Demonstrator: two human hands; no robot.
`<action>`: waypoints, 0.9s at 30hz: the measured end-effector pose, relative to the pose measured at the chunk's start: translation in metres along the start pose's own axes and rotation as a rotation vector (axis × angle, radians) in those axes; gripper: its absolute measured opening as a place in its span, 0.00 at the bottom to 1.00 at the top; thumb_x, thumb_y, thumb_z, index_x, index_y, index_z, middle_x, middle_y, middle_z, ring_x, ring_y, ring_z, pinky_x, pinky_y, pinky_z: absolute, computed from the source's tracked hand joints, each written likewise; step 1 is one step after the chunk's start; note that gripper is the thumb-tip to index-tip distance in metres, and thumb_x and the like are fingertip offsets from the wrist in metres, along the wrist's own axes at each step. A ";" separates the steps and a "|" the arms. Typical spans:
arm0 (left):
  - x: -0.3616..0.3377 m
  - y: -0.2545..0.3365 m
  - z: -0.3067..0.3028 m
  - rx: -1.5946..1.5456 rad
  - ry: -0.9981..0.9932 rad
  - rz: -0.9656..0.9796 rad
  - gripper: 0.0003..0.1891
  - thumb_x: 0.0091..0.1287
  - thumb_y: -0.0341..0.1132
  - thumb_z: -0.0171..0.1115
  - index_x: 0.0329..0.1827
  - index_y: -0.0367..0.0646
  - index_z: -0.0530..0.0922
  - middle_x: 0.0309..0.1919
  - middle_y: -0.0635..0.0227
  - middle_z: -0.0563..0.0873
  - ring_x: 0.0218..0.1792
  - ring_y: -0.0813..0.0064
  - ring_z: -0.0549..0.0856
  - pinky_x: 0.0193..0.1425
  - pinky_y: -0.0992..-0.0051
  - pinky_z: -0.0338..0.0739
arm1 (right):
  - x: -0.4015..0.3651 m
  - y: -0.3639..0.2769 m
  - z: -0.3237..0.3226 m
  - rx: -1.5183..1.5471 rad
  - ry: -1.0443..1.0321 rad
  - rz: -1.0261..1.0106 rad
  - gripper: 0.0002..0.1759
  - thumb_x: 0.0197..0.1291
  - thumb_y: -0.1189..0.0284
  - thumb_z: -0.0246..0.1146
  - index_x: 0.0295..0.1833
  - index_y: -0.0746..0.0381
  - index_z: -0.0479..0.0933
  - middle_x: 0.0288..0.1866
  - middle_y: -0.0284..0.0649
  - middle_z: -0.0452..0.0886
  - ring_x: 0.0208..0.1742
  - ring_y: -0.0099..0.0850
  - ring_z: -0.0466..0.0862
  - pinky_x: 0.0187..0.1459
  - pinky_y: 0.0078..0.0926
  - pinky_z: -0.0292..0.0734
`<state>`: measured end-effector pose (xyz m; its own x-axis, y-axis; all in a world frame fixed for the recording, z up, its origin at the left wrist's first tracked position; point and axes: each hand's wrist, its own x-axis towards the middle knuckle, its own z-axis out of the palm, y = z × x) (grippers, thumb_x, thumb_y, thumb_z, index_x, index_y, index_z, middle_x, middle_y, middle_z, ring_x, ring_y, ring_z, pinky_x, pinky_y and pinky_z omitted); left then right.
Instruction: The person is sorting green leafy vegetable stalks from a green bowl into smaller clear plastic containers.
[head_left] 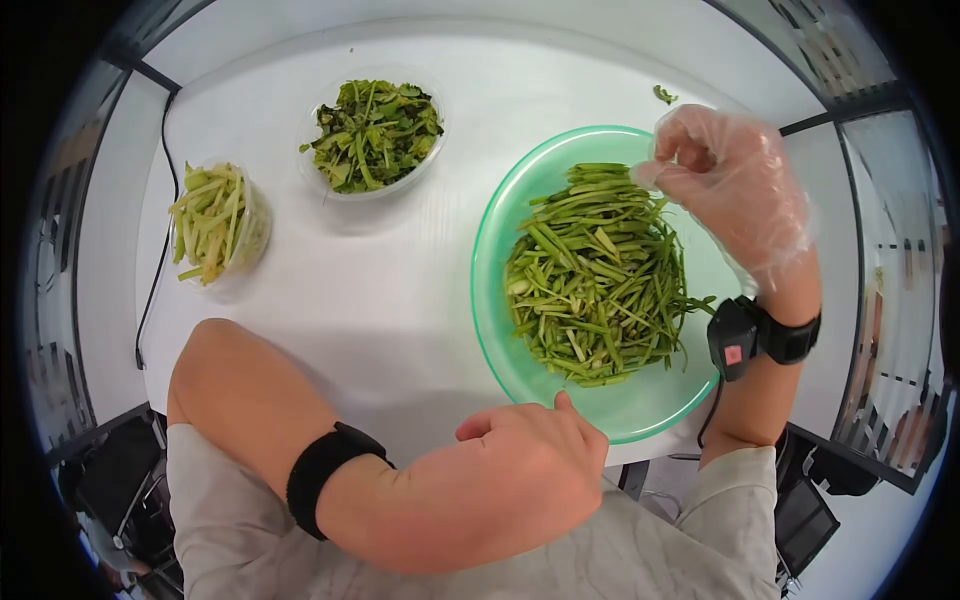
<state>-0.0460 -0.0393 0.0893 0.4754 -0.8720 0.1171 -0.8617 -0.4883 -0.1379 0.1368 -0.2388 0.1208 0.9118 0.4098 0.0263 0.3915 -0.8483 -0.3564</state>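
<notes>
A mint-green plastic bowl (493,335) holds a heap of cut green stems (600,280), mostly lined up side to side. My right hand (735,185), in a clear plastic glove, is over the bowl's far right rim. Its fingertips are pinched together at the heap's upper right; whether anything small is between them I cannot make out. My bare left hand (510,465) is closer to me, by the bowl's near rim. Its back faces up and its fingers curl under, so what they may hold is hidden.
A clear container (430,165) of leafy green trimmings stands at the far middle of the white table (400,270). Left of it is a clear tub (257,225) of pale stems. A leaf scrap (664,95) lies behind the bowl. A black cable (160,270) runs along the left.
</notes>
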 end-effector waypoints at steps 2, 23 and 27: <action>0.000 0.000 0.000 0.001 -0.007 -0.001 0.11 0.57 0.30 0.70 0.41 0.33 0.88 0.15 0.77 0.69 0.16 0.82 0.66 0.17 0.78 0.53 | 0.000 0.011 0.002 0.033 -0.070 -0.187 0.10 0.57 0.72 0.76 0.43 0.63 0.88 0.33 0.45 0.87 0.31 0.36 0.84 0.39 0.34 0.80; 0.017 0.026 0.074 -1.967 -0.241 -0.180 0.16 0.82 0.47 0.65 0.50 0.41 0.82 0.22 0.76 0.77 0.24 0.81 0.78 0.30 0.74 0.72 | -0.056 -0.025 0.030 -0.369 -0.445 -0.406 0.11 0.45 0.70 0.78 0.33 0.61 0.84 0.30 0.45 0.84 0.38 0.50 0.85 0.41 0.48 0.78; 0.020 0.028 0.076 -2.249 -0.171 -0.283 0.16 0.86 0.44 0.58 0.65 0.43 0.82 0.25 0.79 0.79 0.26 0.87 0.77 0.31 0.78 0.72 | -0.053 -0.014 0.009 -0.252 -0.411 -0.418 0.09 0.48 0.74 0.76 0.33 0.63 0.83 0.29 0.45 0.82 0.33 0.47 0.84 0.38 0.44 0.77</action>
<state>-0.0471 -0.0728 0.0132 0.4816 -0.8640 -0.1468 0.5212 0.1476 0.8406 0.0823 -0.2454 0.1156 0.5731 0.7762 -0.2630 0.7669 -0.6210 -0.1617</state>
